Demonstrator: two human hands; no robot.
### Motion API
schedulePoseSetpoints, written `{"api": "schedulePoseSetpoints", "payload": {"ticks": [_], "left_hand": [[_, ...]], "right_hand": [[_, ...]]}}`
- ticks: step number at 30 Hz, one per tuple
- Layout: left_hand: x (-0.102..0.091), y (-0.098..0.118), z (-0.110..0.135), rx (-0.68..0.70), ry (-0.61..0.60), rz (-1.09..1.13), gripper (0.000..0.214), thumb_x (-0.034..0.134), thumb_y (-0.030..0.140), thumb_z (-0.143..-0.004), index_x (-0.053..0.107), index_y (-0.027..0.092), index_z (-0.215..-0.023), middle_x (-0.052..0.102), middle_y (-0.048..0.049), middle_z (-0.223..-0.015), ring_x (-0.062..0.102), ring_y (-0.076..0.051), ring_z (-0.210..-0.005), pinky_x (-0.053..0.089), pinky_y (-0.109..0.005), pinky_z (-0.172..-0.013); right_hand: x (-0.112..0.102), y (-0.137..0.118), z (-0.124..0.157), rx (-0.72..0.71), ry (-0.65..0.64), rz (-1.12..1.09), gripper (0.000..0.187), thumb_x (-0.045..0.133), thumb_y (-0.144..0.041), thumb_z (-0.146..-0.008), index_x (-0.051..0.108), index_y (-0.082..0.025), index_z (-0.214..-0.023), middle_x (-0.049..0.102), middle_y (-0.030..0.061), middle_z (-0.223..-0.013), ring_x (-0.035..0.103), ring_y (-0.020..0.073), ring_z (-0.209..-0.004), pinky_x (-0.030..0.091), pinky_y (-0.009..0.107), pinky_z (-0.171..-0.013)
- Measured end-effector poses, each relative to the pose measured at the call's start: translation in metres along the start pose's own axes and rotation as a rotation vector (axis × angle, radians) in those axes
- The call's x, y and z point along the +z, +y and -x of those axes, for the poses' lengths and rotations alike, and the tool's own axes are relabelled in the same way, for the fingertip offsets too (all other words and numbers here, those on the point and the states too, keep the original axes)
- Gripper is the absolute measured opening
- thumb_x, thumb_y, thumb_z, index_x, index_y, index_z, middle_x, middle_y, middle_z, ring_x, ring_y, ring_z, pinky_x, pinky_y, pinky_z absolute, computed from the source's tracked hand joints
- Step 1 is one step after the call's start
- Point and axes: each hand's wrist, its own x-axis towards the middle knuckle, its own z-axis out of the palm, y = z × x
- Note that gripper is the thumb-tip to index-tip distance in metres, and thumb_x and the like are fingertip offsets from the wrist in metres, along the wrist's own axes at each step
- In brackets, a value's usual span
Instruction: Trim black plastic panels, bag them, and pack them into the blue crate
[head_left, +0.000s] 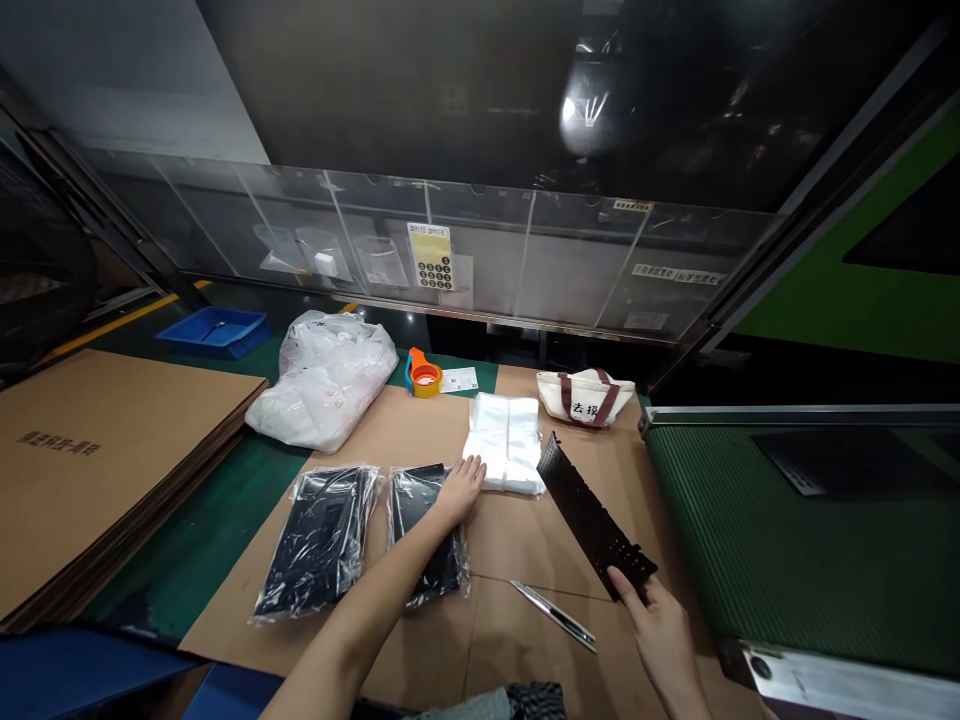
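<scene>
My right hand [660, 625] grips the near end of a long black perforated plastic panel [589, 510], held tilted above the cardboard-covered table [517, 540]. My left hand [461, 487] reaches forward with fingers stretched out, resting on the far end of a bagged stack of black panels [424, 535], close to a pile of clear plastic bags [506, 440]. A second bagged stack of black panels [322, 540] lies to its left.
A metal utility knife [553, 615] lies near my right hand. Farther back sit a tape dispenser [422, 376], a full white plastic bag [326, 378] and a small canvas pouch [585, 397]. Flat cardboard sheets [97, 450] are stacked left; a green conveyor belt [795, 540] runs right.
</scene>
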Motion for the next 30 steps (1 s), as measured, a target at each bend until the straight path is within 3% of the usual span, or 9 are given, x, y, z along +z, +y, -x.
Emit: {"api": "schedulePoseSetpoints", "payload": {"ticks": [3,7,10,14,17,22,26,30], "left_hand": [[0.005,-0.007,-0.002,0.068,-0.039,-0.15,0.032,0.039,0.006,-0.084,0.048,0.008,-0.115,0.053,-0.0154,-0.116,0.047,-0.024,-0.112,0.037,-0.044,-0.094],[0.005,-0.012,-0.006,0.134,-0.109,-0.289,0.017,0.048,0.02,-0.085,0.056,0.011,-0.097,0.059,-0.0051,-0.093,0.056,-0.018,-0.089,0.046,-0.038,-0.08],[0.003,-0.016,-0.011,0.165,-0.139,-0.348,0.015,0.051,0.025,-0.084,0.057,0.011,-0.089,0.059,-0.0034,-0.087,0.057,-0.015,-0.082,0.048,-0.035,-0.074],[-0.004,-0.016,-0.016,0.193,-0.113,-0.38,0.015,0.049,0.023,-0.085,0.056,0.011,-0.09,0.058,-0.0038,-0.088,0.056,-0.016,-0.083,0.047,-0.034,-0.074],[-0.008,-0.01,-0.016,0.228,-0.058,-0.382,0.02,0.042,0.016,-0.087,0.052,0.012,-0.104,0.056,-0.0086,-0.103,0.052,-0.02,-0.095,0.042,-0.038,-0.081],[0.003,0.009,-0.017,0.211,-0.011,-0.397,0.031,0.035,0.012,-0.087,0.044,0.01,-0.116,0.053,-0.0157,-0.11,0.049,-0.025,-0.101,0.036,-0.045,-0.087],[0.016,0.022,-0.021,0.205,-0.024,-0.424,0.025,0.04,0.018,-0.087,0.048,0.011,-0.11,0.054,-0.0095,-0.103,0.052,-0.021,-0.094,0.041,-0.039,-0.08],[0.017,0.019,-0.02,0.255,-0.065,-0.432,0.018,0.047,0.024,-0.086,0.053,0.013,-0.098,0.056,-0.0044,-0.093,0.054,-0.016,-0.085,0.045,-0.033,-0.073]], "right_hand": [[0.003,-0.002,0.002,0.031,0.007,-0.066,0.055,0.056,-0.055,-0.07,0.064,-0.01,-0.099,0.066,0.012,-0.102,0.056,0.0318,-0.103,0.047,0.033,-0.081],[0.008,-0.002,0.004,0.034,-0.002,-0.133,0.052,0.059,-0.053,-0.068,0.066,-0.009,-0.094,0.069,0.0122,-0.095,0.059,0.0323,-0.097,0.048,0.034,-0.078],[0.014,-0.003,0.005,0.019,-0.007,-0.146,0.049,0.06,-0.052,-0.069,0.067,-0.009,-0.092,0.069,0.0124,-0.091,0.06,0.0321,-0.094,0.048,0.035,-0.077],[0.023,-0.009,0.006,0.003,-0.024,-0.149,0.049,0.059,-0.054,-0.068,0.068,-0.009,-0.087,0.07,0.0128,-0.088,0.062,0.032,-0.089,0.047,0.036,-0.077],[0.03,-0.018,0.008,-0.001,-0.048,-0.16,0.049,0.058,-0.055,-0.068,0.068,-0.009,-0.085,0.07,0.0116,-0.087,0.062,0.031,-0.088,0.047,0.035,-0.077],[0.037,-0.027,0.013,0.0,-0.041,-0.104,0.049,0.057,-0.058,-0.068,0.068,-0.011,-0.079,0.069,0.0088,-0.079,0.062,0.0286,-0.082,0.048,0.03,-0.07],[0.036,-0.023,0.015,-0.003,0.05,-0.055,0.048,0.056,-0.061,-0.066,0.065,-0.014,-0.063,0.063,0.005,-0.058,0.06,0.0245,-0.063,0.045,0.027,-0.054],[0.031,-0.013,0.017,0.056,0.107,-0.07,0.049,0.054,-0.063,-0.066,0.059,-0.016,-0.053,0.051,0.0006,-0.044,0.05,0.0179,-0.047,0.038,0.026,-0.044]]}}
